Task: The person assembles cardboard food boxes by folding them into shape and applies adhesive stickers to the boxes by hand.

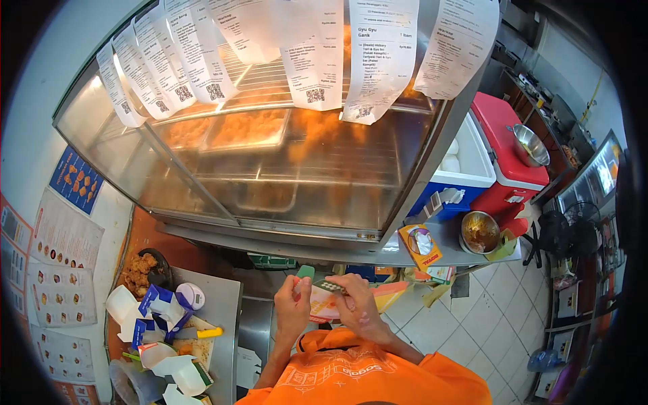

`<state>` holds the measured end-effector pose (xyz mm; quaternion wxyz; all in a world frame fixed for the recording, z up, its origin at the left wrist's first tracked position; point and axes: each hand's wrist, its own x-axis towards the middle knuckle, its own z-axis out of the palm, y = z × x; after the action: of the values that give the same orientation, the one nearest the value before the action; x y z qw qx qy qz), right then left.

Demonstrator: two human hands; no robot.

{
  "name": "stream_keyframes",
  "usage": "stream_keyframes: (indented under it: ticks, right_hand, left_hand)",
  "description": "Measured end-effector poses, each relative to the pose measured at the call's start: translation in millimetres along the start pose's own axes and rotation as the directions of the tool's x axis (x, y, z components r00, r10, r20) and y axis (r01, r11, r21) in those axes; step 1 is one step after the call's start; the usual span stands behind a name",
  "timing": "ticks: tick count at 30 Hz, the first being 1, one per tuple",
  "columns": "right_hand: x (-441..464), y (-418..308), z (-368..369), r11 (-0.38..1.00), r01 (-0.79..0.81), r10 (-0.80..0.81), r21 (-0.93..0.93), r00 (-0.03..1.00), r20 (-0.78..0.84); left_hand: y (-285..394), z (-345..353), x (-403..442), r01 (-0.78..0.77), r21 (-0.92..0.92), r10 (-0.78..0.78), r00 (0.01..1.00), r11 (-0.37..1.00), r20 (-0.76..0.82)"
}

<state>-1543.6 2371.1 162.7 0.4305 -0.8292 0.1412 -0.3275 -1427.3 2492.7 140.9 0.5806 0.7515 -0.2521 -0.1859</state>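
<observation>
In front of the orange shirt, both hands are closed on what looks like a printed food carton, pink and white with green parts. My left hand pinches its left side, where a green flap sticks up beyond the thumb. Fingers of my right hand grip a dark green patterned part on the right side. The fingers hide much of the carton, so its full shape cannot be made out. More orange and pink cartons lie just past my right hand.
Ahead stands a glass display warmer with fried food and hanging receipts. On the left are a steel table, open boxes, a yellow-handled knife and a round scale. Cool boxes and a metal bowl stand right.
</observation>
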Motion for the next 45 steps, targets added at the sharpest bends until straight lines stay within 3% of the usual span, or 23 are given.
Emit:
stream_keyframes:
  ticks: [2,5,7,13,17,19,23,25,30,34,36,38,40,45]
  right_hand:
    - [-0.6,-11.1,-2.0,0.998,0.002,-0.001,0.070,1.000,-0.014]
    - [-10.5,4.4,5.8,0.994,-0.039,0.051,0.103,0.992,-0.112]
    - [-6.6,0.9,1.2,0.997,-0.029,0.040,0.072,0.988,-0.150]
    - [-7.5,4.5,-1.7,0.998,0.051,-0.056,-0.025,0.975,-0.217]
    - [-4.0,8.4,-4.1,0.994,0.106,-0.111,-0.035,0.969,-0.221]
    - [-4.2,5.7,-8.6,0.996,0.081,-0.071,0.049,0.981,-0.180]
    - [-6.5,8.2,-16.6,0.976,0.048,-0.034,0.211,0.997,-0.068]
    - [-9.1,9.6,-17.1,0.973,0.031,-0.016,0.229,0.997,-0.071]
    - [-12.2,7.8,-22.3,0.963,0.055,-0.035,0.265,0.996,-0.080]
    - [-14.0,8.1,-23.4,0.940,-0.075,0.085,0.333,0.996,-0.013]
    - [-13.5,8.6,-25.7,0.930,-0.103,0.107,0.354,0.994,0.009]
    - [-11.4,7.7,-30.9,0.839,-0.201,0.145,0.505,0.978,0.149]
    - [-11.2,4.8,-29.0,0.868,-0.192,0.148,0.459,0.980,0.131]
    - [-13.3,-6.3,-28.3,0.908,-0.197,0.174,0.370,0.980,0.094]
  left_hand:
    - [-0.3,6.7,1.3,0.032,0.076,-0.028,0.998,0.997,-0.053]
    - [7.6,13.9,-0.5,0.035,0.008,-0.035,0.999,0.999,0.006]
    - [4.7,20.0,-2.4,0.072,-0.282,-0.053,0.996,0.957,0.075]
    - [-13.1,33.1,-2.1,0.117,-0.341,-0.077,0.989,0.933,0.128]
    - [0.9,33.6,-6.2,0.127,-0.297,-0.092,0.987,0.946,0.128]
    - [-1.8,29.0,-3.6,0.071,-0.228,-0.010,0.966,0.971,0.258]
    - [2.0,26.6,-6.6,0.046,-0.145,-0.012,0.973,0.988,0.228]
    - [10.4,24.9,-6.5,-0.003,-0.068,0.020,0.967,0.998,0.253]
    - [7.3,28.3,-6.5,-0.057,-0.087,0.077,0.967,0.995,0.242]
    - [3.1,29.5,-5.0,-0.137,-0.091,0.155,0.958,0.986,0.240]
    - [6.6,27.2,-7.3,-0.090,-0.101,0.113,0.960,0.991,0.256]
    - [3.0,24.9,-8.3,-0.038,-0.108,0.066,0.961,0.993,0.267]
    - [-8.5,26.5,-7.4,-0.135,-0.137,0.167,0.949,0.981,0.266]
    - [-2.3,22.1,-14.3,-0.137,-0.111,0.163,0.947,0.984,0.276]
